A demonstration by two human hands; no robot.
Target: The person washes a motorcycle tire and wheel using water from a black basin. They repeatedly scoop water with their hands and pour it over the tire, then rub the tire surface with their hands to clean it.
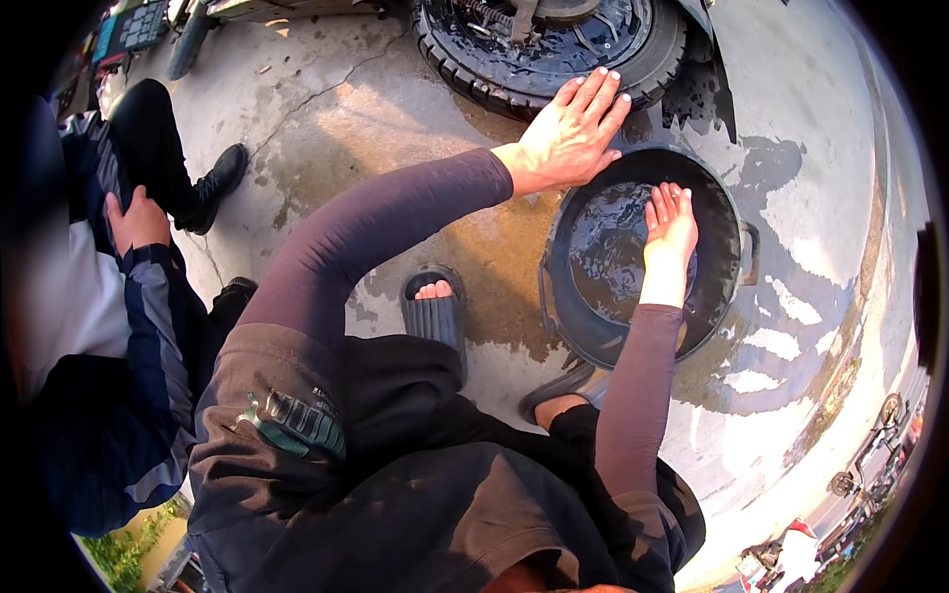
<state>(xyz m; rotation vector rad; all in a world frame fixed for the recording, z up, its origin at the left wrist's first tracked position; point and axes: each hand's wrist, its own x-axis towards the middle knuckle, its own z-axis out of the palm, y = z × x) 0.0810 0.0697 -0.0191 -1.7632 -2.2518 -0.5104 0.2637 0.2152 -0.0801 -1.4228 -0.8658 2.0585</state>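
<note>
My left hand (570,138) is stretched out with its fingers lying flat. It hangs by the lower edge of a wet black tyre (484,84) on a wheel and holds nothing. My right hand (672,232) is cupped palm up, its fingers loosely extended, above a black tub (720,203). Rippling water (608,252) partly fills that tub. Whether the left fingertips touch the tyre I cannot tell.
A person in a dark blue jacket (163,346) sits close on my left, with a black shoe (219,186) on the concrete. My slippered foot (433,306) stands left of the tub. Wet patches (771,178) spread over the ground. Parked motorbikes (870,455) stand far right.
</note>
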